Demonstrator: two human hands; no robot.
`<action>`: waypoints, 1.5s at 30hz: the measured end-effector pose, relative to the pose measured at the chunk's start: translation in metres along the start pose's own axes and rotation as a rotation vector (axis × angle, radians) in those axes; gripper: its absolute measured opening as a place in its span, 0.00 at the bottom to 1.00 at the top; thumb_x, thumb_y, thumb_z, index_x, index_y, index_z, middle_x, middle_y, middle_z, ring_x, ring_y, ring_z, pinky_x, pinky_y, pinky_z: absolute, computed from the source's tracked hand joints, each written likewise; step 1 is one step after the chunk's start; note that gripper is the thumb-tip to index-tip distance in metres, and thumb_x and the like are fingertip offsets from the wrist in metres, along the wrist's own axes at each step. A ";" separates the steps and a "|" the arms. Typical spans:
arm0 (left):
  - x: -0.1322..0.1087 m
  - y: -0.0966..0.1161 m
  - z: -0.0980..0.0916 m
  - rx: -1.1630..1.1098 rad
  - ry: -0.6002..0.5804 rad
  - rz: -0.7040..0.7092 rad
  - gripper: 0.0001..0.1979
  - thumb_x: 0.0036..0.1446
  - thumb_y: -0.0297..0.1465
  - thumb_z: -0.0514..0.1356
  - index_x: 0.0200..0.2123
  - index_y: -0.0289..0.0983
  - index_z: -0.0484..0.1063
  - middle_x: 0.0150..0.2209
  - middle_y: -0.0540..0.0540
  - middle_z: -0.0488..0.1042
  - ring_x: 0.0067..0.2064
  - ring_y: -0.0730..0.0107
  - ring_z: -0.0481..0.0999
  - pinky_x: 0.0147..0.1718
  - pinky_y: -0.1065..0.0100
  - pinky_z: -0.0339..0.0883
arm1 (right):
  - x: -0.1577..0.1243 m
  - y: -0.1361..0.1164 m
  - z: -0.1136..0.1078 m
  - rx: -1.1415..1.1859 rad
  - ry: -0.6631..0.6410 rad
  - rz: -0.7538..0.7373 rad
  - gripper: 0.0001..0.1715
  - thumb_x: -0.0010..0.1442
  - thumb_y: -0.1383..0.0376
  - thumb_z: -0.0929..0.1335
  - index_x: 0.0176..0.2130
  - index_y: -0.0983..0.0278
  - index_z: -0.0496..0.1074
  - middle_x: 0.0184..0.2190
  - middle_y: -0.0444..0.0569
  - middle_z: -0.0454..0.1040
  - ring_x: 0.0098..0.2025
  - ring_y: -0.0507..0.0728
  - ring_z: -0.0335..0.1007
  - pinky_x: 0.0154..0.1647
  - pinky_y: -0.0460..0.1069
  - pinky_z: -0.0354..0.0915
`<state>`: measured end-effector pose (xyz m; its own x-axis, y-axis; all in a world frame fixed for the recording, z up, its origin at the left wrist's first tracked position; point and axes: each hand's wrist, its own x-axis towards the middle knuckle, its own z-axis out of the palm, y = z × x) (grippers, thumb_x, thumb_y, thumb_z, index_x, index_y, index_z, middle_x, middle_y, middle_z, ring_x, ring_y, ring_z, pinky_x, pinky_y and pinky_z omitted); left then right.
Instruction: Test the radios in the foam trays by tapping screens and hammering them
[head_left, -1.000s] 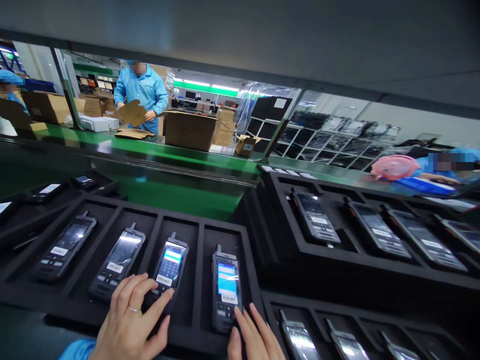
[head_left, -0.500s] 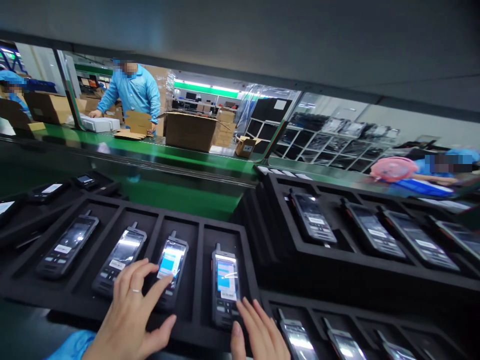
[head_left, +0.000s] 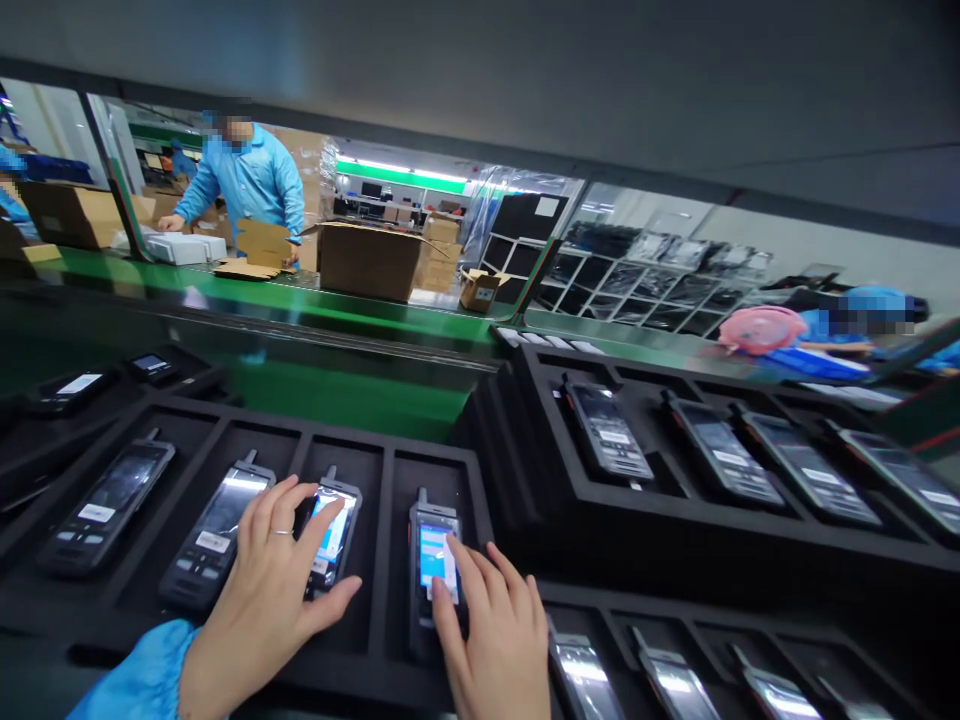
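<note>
Several handheld radio phones with stub antennas lie in the compartments of a black foam tray [head_left: 379, 560]. My left hand [head_left: 274, 580], with a ring on one finger, is spread over the third phone [head_left: 330, 540]; its index fingertip is at the lit screen. On the rightmost phone [head_left: 437, 560], also lit blue and white, my right hand [head_left: 499, 630] rests its fingers at the screen and covers the lower right part. Both hands hold nothing. Two phones to the left, a dark-screened one [head_left: 112, 505] and its neighbour [head_left: 217, 535], carry white labels.
A stack of black foam trays [head_left: 525, 470] with more phones stands at right. Another tray with phones [head_left: 660, 670] lies lower right. Beyond the green conveyor [head_left: 360, 390] are cardboard boxes [head_left: 371, 262], a co-worker in blue [head_left: 251, 185], and a pink fan [head_left: 761, 330]. A grey shelf [head_left: 480, 70] hangs overhead.
My right hand has moved up from the rightmost phone's keypad onto its screen. My left index finger has moved toward the upper part of the third phone's screen. The view has shifted slightly.
</note>
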<state>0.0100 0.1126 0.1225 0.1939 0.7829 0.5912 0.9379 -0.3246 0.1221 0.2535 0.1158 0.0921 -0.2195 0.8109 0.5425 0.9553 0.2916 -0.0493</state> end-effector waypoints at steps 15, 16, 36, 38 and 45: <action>0.001 0.003 -0.002 0.009 0.009 0.004 0.24 0.55 0.38 0.61 0.54 0.38 0.67 0.54 0.36 0.60 0.59 0.43 0.57 0.52 0.44 0.58 | -0.005 -0.001 0.001 0.087 0.103 -0.003 0.27 0.68 0.54 0.57 0.59 0.67 0.57 0.51 0.53 0.72 0.55 0.65 0.62 0.53 0.60 0.58; 0.000 0.003 -0.002 0.002 0.019 0.006 0.24 0.55 0.38 0.60 0.54 0.37 0.66 0.54 0.35 0.60 0.59 0.43 0.57 0.52 0.44 0.58 | -0.005 -0.001 0.002 0.089 0.104 -0.001 0.27 0.68 0.55 0.57 0.59 0.67 0.57 0.51 0.53 0.71 0.56 0.65 0.62 0.53 0.60 0.58; -0.005 0.006 -0.007 -0.068 0.136 0.032 0.10 0.58 0.27 0.57 0.43 0.35 0.71 0.49 0.36 0.64 0.55 0.46 0.60 0.49 0.46 0.61 | -0.007 -0.004 -0.003 0.188 0.240 -0.030 0.14 0.65 0.65 0.62 0.49 0.59 0.70 0.53 0.54 0.66 0.57 0.68 0.59 0.51 0.67 0.60; -0.006 0.007 -0.008 -0.100 0.151 0.025 0.09 0.58 0.25 0.56 0.42 0.35 0.72 0.48 0.37 0.65 0.55 0.47 0.61 0.49 0.46 0.61 | -0.008 -0.005 -0.003 0.229 0.271 0.027 0.16 0.67 0.63 0.59 0.51 0.59 0.69 0.53 0.54 0.66 0.56 0.67 0.60 0.52 0.65 0.60; -0.007 0.016 -0.003 -0.166 0.166 -0.036 0.07 0.58 0.27 0.57 0.38 0.39 0.75 0.47 0.41 0.68 0.53 0.49 0.63 0.49 0.48 0.61 | -0.011 -0.008 0.002 0.272 0.296 0.135 0.21 0.68 0.58 0.58 0.55 0.64 0.66 0.51 0.54 0.70 0.55 0.65 0.63 0.53 0.59 0.61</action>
<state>0.0224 0.1001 0.1229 0.0988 0.7020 0.7053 0.8805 -0.3919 0.2667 0.2481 0.1054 0.0845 0.0083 0.6820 0.7313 0.8756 0.3483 -0.3347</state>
